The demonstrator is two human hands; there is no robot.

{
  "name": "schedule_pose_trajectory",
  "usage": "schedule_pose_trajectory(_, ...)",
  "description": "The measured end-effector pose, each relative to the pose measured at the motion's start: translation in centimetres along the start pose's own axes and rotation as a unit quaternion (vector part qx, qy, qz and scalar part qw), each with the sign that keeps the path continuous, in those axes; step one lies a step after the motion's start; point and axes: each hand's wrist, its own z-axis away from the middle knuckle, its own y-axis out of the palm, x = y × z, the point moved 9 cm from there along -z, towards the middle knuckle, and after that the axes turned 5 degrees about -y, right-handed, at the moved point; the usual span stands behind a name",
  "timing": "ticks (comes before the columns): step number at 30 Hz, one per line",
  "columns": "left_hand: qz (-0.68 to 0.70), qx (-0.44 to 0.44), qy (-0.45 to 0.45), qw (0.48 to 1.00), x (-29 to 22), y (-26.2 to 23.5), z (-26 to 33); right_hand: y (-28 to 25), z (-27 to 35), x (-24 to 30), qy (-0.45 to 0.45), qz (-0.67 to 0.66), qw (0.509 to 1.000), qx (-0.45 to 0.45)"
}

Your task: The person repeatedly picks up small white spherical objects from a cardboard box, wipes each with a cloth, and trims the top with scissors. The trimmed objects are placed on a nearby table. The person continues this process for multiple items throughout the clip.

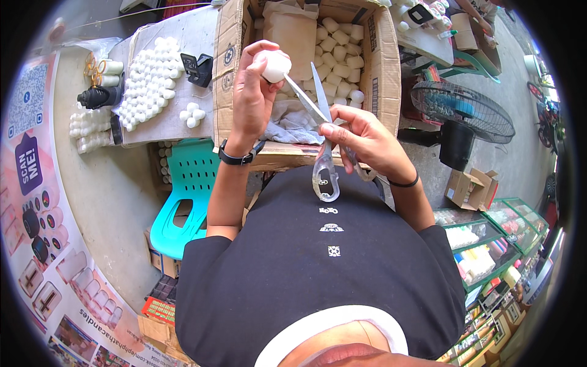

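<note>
My left hand (252, 92) is raised over the near left side of an open cardboard box (225, 76), its fingers closed round a small white candle (273, 65). In my right hand (370, 142) is a pair of scissors (321, 98) with clear plastic handles. Their blades are spread apart, pointing up and away from me. One blade tip meets the lower right edge of the candle. Many similar white candles (333, 58) fill the box, beside a sheet of brown cardboard (290, 33). A crumpled greyish cloth (295, 124) lies at the box's near side.
Left of the box, a table (199, 30) bears rows of white candles (150, 85) and a small black device (197, 69). A turquoise chair (191, 162) stands below it. To the right are a black fan (463, 111), a glass display case (483, 244) and another person's arm (480, 18).
</note>
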Motion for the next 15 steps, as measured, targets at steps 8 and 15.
schedule_pose_trajectory(8, -0.238, -0.034, 0.074, 0.968, -2.0, -0.2, 0.2, -1.6, 0.3, 0.7, 0.002, 0.147, 0.989, -0.023)
schedule_pose_trajectory(15, -0.453, -0.063, 0.014, 0.889, -1.7, -1.5, -0.7, -1.3, 0.8, 4.8, -0.138, 0.558, 0.815, -0.075)
